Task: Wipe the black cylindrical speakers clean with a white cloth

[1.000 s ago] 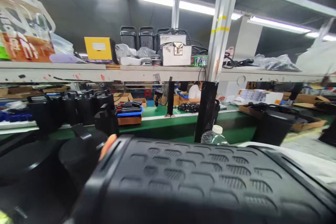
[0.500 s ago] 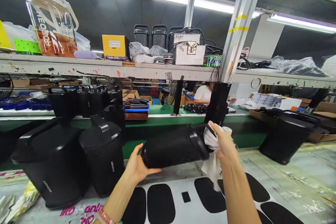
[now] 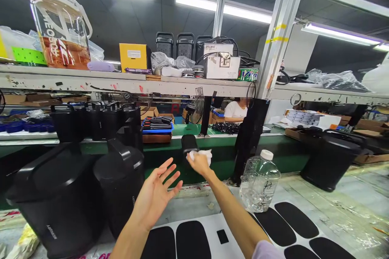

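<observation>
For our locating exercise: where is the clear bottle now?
In the head view, the clear bottle stands right of centre, to the right of the right hand, beside black oval pads.

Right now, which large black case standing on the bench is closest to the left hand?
The narrower case, just left of the left hand; the wider case stands farther left, the third case right of the clear bottle.

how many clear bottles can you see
2. A bottle of brown liquid stands on the shelf at upper left; a white-capped bottle stands on the bench, to the right of the right hand. Others may be hidden behind things.
</observation>
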`<action>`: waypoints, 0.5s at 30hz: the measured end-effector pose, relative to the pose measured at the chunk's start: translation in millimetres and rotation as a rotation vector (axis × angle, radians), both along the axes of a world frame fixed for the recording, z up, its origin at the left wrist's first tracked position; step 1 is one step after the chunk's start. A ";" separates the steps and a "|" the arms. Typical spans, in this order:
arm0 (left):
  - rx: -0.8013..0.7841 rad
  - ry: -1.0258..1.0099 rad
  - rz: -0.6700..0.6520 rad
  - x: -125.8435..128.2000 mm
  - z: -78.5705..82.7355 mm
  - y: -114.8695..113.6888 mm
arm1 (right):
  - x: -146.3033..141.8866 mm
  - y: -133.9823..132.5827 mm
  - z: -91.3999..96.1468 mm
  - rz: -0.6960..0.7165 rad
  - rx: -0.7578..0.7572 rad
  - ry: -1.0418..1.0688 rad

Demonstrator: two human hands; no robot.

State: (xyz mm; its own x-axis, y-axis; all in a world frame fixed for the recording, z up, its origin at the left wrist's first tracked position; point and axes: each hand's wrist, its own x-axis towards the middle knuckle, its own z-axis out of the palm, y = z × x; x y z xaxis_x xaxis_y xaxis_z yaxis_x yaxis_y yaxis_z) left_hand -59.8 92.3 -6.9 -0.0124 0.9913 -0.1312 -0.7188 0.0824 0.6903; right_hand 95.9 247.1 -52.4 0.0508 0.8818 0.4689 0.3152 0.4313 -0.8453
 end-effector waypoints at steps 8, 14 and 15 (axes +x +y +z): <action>-0.007 0.093 -0.028 2.0 1.3 -3.5 | 33.3 -75.3 21.5 0.128 -0.063 -0.191; -0.061 0.340 -0.099 26.2 -47.0 12.3 | 160.8 -150.3 72.5 0.014 -0.299 -0.126; -0.049 0.459 -0.098 35.0 -65.3 15.6 | 187.8 -155.9 76.5 -0.063 -0.316 -0.104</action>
State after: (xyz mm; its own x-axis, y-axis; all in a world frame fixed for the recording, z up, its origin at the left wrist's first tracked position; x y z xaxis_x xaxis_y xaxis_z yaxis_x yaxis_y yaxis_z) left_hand -24.8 107.9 -72.2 0.0130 0.9835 -0.1806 -0.3277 0.1749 0.9284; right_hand 283.7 91.1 24.1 0.0762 0.9811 0.1780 0.4241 0.1297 -0.8963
